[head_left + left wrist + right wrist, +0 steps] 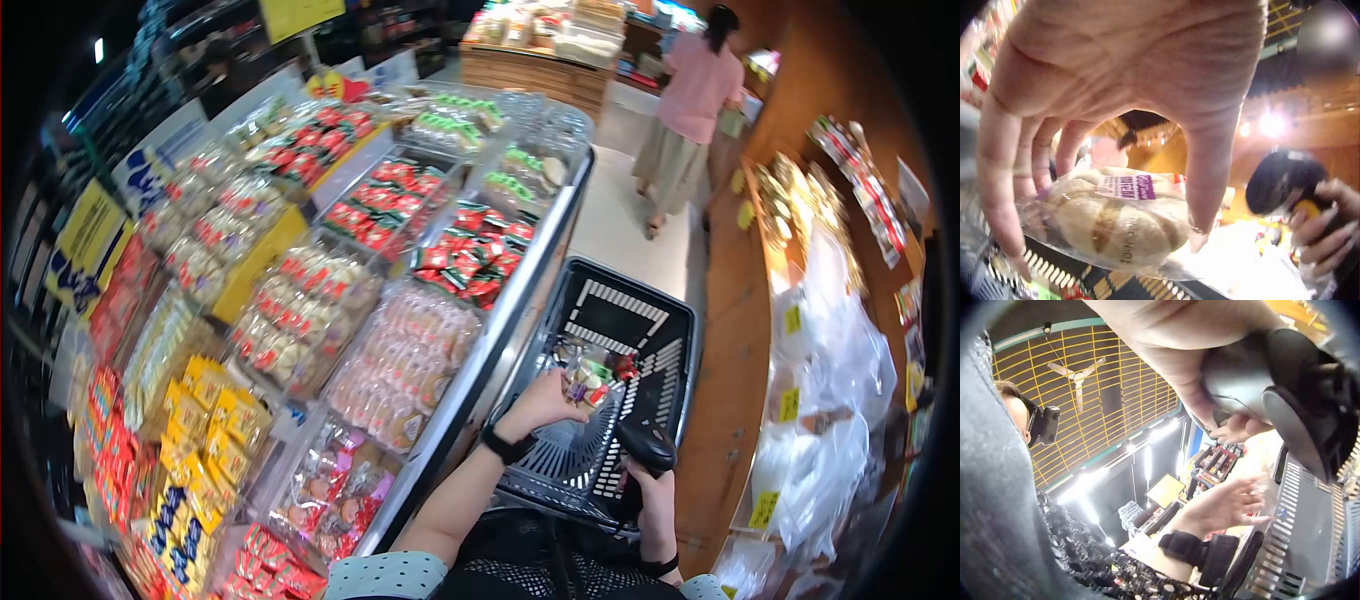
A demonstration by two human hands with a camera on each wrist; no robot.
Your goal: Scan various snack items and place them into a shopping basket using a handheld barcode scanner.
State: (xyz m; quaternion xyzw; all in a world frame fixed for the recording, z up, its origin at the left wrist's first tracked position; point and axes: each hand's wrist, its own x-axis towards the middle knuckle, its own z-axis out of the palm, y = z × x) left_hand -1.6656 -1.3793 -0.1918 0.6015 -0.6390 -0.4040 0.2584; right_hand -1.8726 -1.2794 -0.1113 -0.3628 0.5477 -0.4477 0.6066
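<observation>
In the head view my left hand (543, 402) is over the black basket (686, 330), at a few packs (592, 371) in its upper part. The left wrist view shows the left hand (1129, 69) gripping a clear pack of round, pale pastries (1119, 228) with a purple label, thumb on one side and fingers on the other. My right hand (655, 500) curls round a black rounded handle (646, 446) at the basket's near right side; the right wrist view shows that handle (1241, 378) close up.
On the left stands a display (490, 365) of wrapped snacks in compartments. A wooden shelf (730, 400) with plastic-wrapped goods runs along the right. A person in a pink top (704, 90) is in the aisle (610, 225) ahead, near a wooden counter (535, 75).
</observation>
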